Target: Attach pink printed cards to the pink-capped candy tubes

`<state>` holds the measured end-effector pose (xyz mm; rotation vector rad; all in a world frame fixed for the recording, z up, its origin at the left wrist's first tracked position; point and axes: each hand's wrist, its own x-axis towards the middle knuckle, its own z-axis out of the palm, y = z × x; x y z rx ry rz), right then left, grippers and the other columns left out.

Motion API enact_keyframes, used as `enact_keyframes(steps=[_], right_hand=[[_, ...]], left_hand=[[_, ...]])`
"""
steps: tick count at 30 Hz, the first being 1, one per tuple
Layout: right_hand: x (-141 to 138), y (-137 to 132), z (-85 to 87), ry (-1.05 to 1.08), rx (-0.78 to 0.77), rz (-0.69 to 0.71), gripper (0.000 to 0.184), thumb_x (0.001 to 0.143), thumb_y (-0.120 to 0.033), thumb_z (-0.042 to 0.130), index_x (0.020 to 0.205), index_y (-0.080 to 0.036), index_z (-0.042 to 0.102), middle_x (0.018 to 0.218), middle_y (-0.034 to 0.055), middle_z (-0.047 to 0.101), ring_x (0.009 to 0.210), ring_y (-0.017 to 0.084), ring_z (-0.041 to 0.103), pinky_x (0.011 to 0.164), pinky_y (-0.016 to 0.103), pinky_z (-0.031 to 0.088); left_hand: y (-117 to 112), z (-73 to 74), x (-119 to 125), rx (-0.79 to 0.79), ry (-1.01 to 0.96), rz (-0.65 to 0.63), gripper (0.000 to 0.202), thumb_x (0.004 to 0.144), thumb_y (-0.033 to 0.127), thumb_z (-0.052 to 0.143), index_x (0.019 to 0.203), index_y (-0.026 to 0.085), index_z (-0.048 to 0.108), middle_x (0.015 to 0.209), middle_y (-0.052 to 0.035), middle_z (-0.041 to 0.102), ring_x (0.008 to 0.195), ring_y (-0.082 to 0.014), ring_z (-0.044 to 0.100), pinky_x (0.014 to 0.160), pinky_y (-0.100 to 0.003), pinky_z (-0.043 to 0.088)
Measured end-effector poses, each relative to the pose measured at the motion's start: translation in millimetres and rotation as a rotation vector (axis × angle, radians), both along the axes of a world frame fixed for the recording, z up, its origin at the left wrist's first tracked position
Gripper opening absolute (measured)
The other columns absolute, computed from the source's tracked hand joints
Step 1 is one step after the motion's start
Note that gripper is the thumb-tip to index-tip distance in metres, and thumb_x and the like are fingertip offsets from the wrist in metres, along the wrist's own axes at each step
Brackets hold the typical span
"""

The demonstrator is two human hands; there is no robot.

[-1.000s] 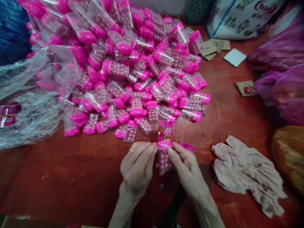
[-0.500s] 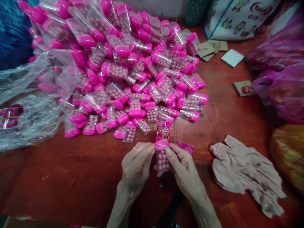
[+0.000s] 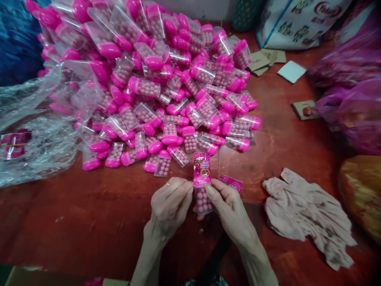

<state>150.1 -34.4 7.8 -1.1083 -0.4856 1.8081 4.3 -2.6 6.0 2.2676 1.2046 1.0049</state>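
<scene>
In the head view, the right hand (image 3: 232,206) grips a clear candy container (image 3: 204,200), its thumb on the front and other fingers behind; through the transparent wall show round pink balls, packed in rows. The container is held just above or against the front of a reddish-brown table (image 3: 113,226), between the two hands, its ball-filled end toward the person. A printed pink label (image 3: 201,169) with a strawberry cartoon sits at its far end, where the cap would be, and the left hand (image 3: 171,202), a gold-coloured ring on one finger, has its fingertips pinched together on the label's left edge. A second label (image 3: 235,183) lies on the table, partly behind the right hand. Beyond the hands rises a heap of capped containers (image 3: 145,87), each clear with a bright pink cap, many visibly filled with the same balls and lying at every angle. At the left, crumpled clear plastic (image 3: 44,167) spreads beside the heap, with a banded pink bundle (image 3: 14,145) by it. At the right lie a pale pink cloth (image 3: 306,214), a translucent purple bag (image 3: 351,107) whose contents are unclear, and an amber bag (image 3: 361,190); a white carrier bag (image 3: 300,28) stands farther back.
</scene>
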Motion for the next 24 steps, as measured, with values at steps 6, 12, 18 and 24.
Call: enact_keyframes(steps=[6,12,18,24], right_hand=[[-2.5,-0.8,-3.2,0.040,-0.017,0.004,0.021,0.087,-0.031,0.051,0.097,-0.015,0.059,0.076,0.0031,0.064,0.061,0.012,0.065,0.048,0.021,0.053],[-3.2,-0.5,-3.7,0.072,-0.019,0.000,0.025,0.086,-0.035,0.052,0.099,-0.015,0.059,0.078,0.0049,0.065,0.064,0.014,0.066,0.052,0.024,0.054],[-1.0,0.0,-4.7,0.059,-0.011,0.001,0.026,0.086,-0.035,0.051,0.101,-0.015,0.057,0.078,0.0047,0.064,0.062,0.014,0.065,0.049,0.022,0.052],[-3.3,0.6,-0.5,-0.242,0.087,0.018,0.022,0.087,-0.034,0.049,0.097,-0.017,0.059,0.073,0.0008,0.061,0.060,0.012,0.059,0.053,0.023,0.050]], left_hand=[[-1.6,2.8,4.4,-0.075,-0.058,0.057,0.014,0.074,0.005,0.055,0.082,0.013,0.063,0.071,-0.0040,0.064,0.066,-0.0137,0.060,0.064,-0.024,0.048],[-4.5,4.9,6.0,-0.259,-0.272,0.112,0.018,0.075,0.001,0.055,0.083,0.014,0.064,0.071,-0.0023,0.062,0.063,-0.0113,0.058,0.059,-0.021,0.048],[-4.2,8.2,6.7,-0.320,-0.311,0.115,0.024,0.074,0.003,0.059,0.091,0.018,0.068,0.082,-0.0032,0.069,0.076,-0.0150,0.063,0.069,-0.025,0.052],[-0.2,6.9,8.2,-0.536,-0.402,0.215,0.013,0.073,0.010,0.061,0.079,0.018,0.070,0.072,-0.0007,0.069,0.062,-0.0127,0.063,0.057,-0.021,0.051]])
